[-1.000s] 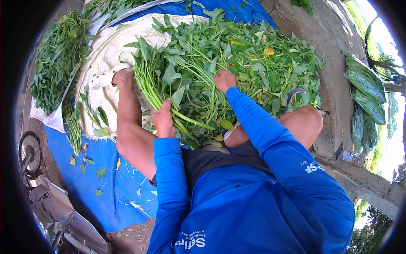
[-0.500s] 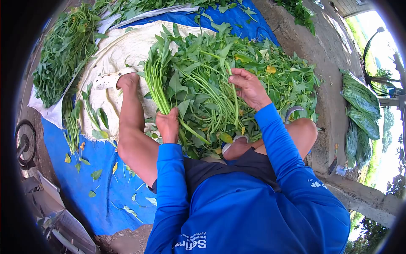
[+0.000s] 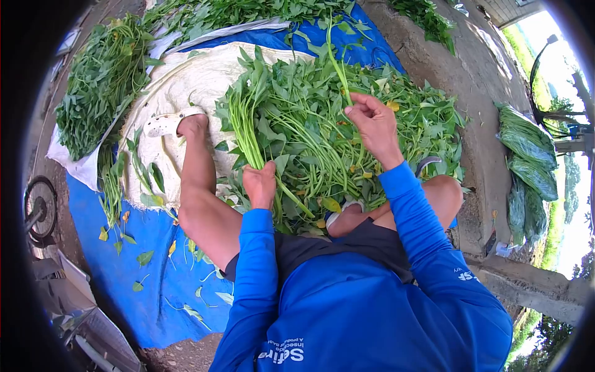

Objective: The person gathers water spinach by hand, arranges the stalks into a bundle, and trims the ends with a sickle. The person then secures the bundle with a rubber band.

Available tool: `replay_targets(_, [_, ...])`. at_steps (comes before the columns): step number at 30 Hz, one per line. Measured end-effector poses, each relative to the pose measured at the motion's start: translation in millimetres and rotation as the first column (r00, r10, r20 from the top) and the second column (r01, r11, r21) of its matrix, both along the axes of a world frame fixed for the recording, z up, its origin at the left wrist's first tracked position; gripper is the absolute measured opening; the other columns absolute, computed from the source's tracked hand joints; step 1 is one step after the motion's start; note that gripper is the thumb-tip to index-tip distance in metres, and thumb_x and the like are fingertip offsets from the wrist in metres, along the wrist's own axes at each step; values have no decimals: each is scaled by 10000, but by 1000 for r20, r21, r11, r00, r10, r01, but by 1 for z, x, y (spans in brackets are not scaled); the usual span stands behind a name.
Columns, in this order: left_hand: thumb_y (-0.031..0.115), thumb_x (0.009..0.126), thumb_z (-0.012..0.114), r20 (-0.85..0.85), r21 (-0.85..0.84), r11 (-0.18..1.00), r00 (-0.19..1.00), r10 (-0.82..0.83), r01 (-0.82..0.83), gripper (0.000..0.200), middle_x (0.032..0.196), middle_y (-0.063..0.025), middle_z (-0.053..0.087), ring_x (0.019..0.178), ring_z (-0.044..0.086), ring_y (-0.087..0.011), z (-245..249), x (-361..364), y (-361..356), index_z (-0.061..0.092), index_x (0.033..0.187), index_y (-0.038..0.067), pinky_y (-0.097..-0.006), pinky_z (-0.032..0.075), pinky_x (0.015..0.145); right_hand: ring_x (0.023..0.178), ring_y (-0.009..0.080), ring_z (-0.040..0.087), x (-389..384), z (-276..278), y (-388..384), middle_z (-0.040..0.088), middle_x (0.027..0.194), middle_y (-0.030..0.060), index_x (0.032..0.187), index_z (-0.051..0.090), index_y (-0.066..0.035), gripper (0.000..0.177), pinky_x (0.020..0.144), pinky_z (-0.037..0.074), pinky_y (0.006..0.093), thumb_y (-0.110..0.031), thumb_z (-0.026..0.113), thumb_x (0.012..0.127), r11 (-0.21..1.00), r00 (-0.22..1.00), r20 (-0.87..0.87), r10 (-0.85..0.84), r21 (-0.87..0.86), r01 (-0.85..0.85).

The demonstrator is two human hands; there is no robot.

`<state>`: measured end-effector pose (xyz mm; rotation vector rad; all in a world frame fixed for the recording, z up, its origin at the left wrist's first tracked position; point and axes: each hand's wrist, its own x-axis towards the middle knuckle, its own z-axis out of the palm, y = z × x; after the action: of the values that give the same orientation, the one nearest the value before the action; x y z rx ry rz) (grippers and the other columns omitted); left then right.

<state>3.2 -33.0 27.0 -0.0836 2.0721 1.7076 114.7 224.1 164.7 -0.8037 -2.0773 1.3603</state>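
Observation:
A big heap of long-stemmed leafy greens [image 3: 403, 118] lies in front of me on a pale sack [image 3: 186, 80]. My left hand [image 3: 260, 184] grips a gathered bunch of green stems [image 3: 245, 127] near their cut ends, leaves pointing away from me. My right hand [image 3: 370, 124] is raised over the heap and pinches a single long stem [image 3: 338, 62] that stands up out of the pile. Both arms wear blue sleeves.
My bare legs straddle the heap, one foot in a white sandal [image 3: 166, 123]. A blue tarp [image 3: 142, 273] lies under the sack. Another pile of greens [image 3: 93, 87] sits left. Wrapped bundles [image 3: 530, 167] lie right, past a concrete ledge [image 3: 483, 124]. A wheel [image 3: 37, 214] stands at the left edge.
My right hand rose from deep in the heap and lifted one stem clear. My left hand kept its hold on the bunch, shifting slightly right.

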Motion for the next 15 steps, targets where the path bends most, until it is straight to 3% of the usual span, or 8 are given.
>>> replay_targets(2, [182,845,761,-34,-36,999,999,-7,6,250,781,-78,678,682,600,-161,8,3,7,624,889,-22,-356,507,668,874,196,713,-13,3,-9,773,1046,81,1272,761,-25,327,811,576,339,-121,764,959,954,994,89,-63,299,34])
replay_targets(4, [196,851,769,-48,-17,1000,999,-22,21,239,773,-60,697,658,612,-138,15,7,8,686,908,-21,-349,497,615,916,275,737,-26,-10,-14,772,1072,136,1244,776,-36,310,845,581,382,-129,747,949,782,990,92,-109,623,28])
replay_targets(5, [200,879,780,-7,-8,1000,1000,-24,24,223,809,-58,719,680,633,-135,12,8,11,701,915,-6,-334,505,628,988,363,733,-31,-17,-20,754,1124,190,1224,786,-46,301,891,577,428,-145,726,945,794,982,147,-117,607,3])
replay_targets(8, [212,885,781,157,272,962,988,-16,-28,244,798,-30,667,680,558,-127,12,16,22,645,911,12,-326,482,657,983,402,705,-29,-53,-61,736,1057,194,1221,787,-72,315,885,557,478,-156,740,922,938,976,213,42,327,-112])
replay_targets(10, [210,936,772,276,325,946,956,-98,2,205,838,-13,687,709,579,-102,-3,18,18,694,988,27,-310,477,638,943,326,733,-14,-87,-94,767,1039,178,1231,774,-19,341,869,569,434,-182,764,933,983,928,326,180,-12,-186])
replay_targets(11, [206,972,763,338,461,886,934,-116,-57,220,919,-33,731,760,650,-124,-17,22,18,722,1099,31,-334,537,653,925,294,735,-6,-107,-107,774,1031,168,1236,767,2,354,860,570,415,-182,773,934,974,920,327,214,-145,-175])
replay_targets(15, [289,1015,761,547,477,875,807,-225,-79,331,1070,-82,762,886,748,-210,-37,28,6,704,1206,24,-383,636,776,897,190,715,10,-143,-125,786,1034,132,1234,743,72,377,827,569,347,-154,799,938,889,929,318,188,-457,-23])
